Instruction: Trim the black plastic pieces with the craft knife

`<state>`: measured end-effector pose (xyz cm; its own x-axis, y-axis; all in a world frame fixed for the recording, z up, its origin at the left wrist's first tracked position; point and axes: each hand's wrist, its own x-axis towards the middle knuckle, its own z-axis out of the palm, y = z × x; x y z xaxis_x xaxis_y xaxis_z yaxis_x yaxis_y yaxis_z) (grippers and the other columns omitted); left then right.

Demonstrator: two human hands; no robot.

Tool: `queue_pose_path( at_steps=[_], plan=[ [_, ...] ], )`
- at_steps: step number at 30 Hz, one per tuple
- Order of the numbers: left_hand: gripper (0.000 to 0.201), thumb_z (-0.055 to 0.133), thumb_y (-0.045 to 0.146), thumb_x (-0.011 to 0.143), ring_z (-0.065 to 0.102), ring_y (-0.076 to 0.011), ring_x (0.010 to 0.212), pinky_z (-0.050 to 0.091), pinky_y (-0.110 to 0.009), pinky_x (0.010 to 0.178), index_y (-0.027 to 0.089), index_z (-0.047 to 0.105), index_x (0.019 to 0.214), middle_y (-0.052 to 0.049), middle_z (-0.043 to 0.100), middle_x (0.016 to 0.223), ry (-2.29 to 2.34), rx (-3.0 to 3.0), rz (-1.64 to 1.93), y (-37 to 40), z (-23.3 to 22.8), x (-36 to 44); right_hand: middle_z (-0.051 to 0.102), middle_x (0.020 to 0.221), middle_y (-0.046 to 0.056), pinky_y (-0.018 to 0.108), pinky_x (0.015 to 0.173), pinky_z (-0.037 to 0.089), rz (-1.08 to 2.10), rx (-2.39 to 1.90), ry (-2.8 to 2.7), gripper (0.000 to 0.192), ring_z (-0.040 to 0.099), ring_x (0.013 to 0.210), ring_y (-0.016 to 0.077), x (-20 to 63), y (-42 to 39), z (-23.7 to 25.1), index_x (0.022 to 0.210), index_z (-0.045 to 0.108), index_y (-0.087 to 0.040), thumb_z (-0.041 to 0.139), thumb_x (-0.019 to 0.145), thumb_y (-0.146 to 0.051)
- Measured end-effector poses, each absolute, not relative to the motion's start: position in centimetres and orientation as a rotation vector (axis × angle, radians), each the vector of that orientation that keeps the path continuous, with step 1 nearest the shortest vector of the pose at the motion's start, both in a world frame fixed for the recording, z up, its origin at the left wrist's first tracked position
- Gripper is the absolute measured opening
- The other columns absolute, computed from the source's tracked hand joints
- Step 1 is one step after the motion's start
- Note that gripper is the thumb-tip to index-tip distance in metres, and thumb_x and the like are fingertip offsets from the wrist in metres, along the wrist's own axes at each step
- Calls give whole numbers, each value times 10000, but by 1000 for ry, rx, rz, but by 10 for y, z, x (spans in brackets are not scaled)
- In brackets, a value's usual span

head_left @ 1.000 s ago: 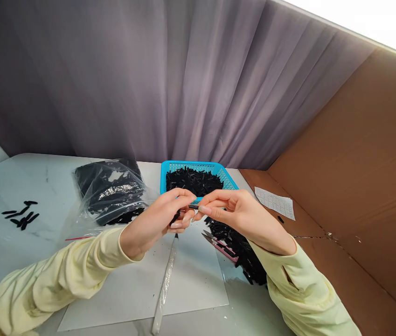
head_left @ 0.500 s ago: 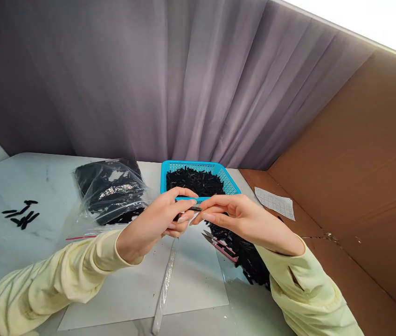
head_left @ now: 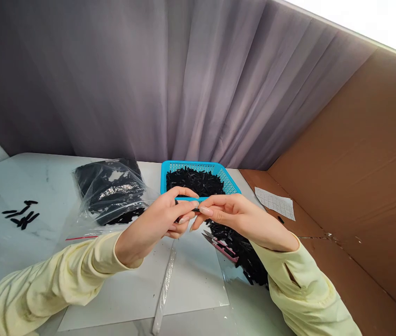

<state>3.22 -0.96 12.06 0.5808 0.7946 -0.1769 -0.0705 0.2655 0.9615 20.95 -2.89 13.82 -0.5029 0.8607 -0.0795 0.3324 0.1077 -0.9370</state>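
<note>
Over the middle of the table my left hand (head_left: 161,217) is closed in a pinch on a small black strip (head_left: 196,210). The fingertips of my right hand (head_left: 234,212) close on the strip's other end, so both hands meet at it. Dark bits also show between my left fingers, too covered to make out. Just beyond my hands is a blue basket (head_left: 163,179) holding a heap of black strips (head_left: 196,181). Under and beside my right wrist lies a loose pile of black strips (head_left: 252,263), with pink-handled thread snips (head_left: 231,254) at its edge.
A clear zip bag (head_left: 114,193) with black material lies left of the basket. Several loose black pieces (head_left: 24,219) are scattered at far left. A plastic-wrapped white stick (head_left: 164,294) rests on a white sheet (head_left: 198,289). A printed paper (head_left: 274,203) lies by the cardboard wall (head_left: 358,177).
My right hand has shifted slightly left, and its thumb and fingertips have closed on the strip that stuck out of my left hand. My left hand has barely moved.
</note>
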Motion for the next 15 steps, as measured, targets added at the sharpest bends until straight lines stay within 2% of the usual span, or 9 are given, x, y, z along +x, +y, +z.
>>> queue_pose_path(
  at_steps=[6, 15],
  plan=[
    [147, 515, 278, 831, 209, -28, 413, 148, -181, 389, 196, 455, 937, 89, 337, 531, 784, 1168, 677, -9, 121, 33, 690, 897, 71, 340, 883, 394, 1469, -1072, -1859, 278, 594, 917, 168, 211, -26, 139, 908, 625, -137, 418, 909, -323],
    [159, 520, 277, 828, 195, -35, 410, 152, -177, 385, 199, 451, 948, 98, 308, 505, 779, 1187, 675, -10, 123, 32, 684, 934, 67, 324, 873, 401, 1446, -1117, -1895, 297, 591, 929, 167, 210, -30, 142, 941, 624, -142, 409, 909, -344]
  ],
)
